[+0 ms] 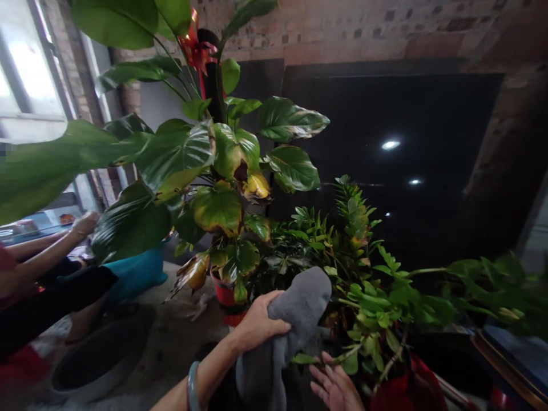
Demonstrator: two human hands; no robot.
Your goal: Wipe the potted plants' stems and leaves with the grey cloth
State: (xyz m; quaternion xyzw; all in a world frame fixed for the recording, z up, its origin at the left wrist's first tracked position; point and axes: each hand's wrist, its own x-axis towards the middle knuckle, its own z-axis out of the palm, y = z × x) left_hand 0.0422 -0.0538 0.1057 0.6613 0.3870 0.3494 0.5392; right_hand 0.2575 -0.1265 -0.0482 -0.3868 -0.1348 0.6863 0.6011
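Note:
My left hand (257, 322) is closed on a grey cloth (295, 311), held up against the leaves of a small-leaved green plant (363, 274). A pale green bangle (192, 385) circles that wrist. My right hand (336, 388) is open, palm up with fingers spread, just below a leafy stem of the same plant and touching or nearly touching it. A tall plant with big glossy leaves (205, 165), some yellowed, stands behind in a red pot (226, 297), with a red ribbon (197, 51) tied near its top.
Another person sits at the left, an arm (47, 242) stretched out. A grey basin (98, 357) lies on the floor at lower left, a teal container (137, 274) behind it. A dark glossy panel (406, 160) and brick wall fill the back. A window is at top left.

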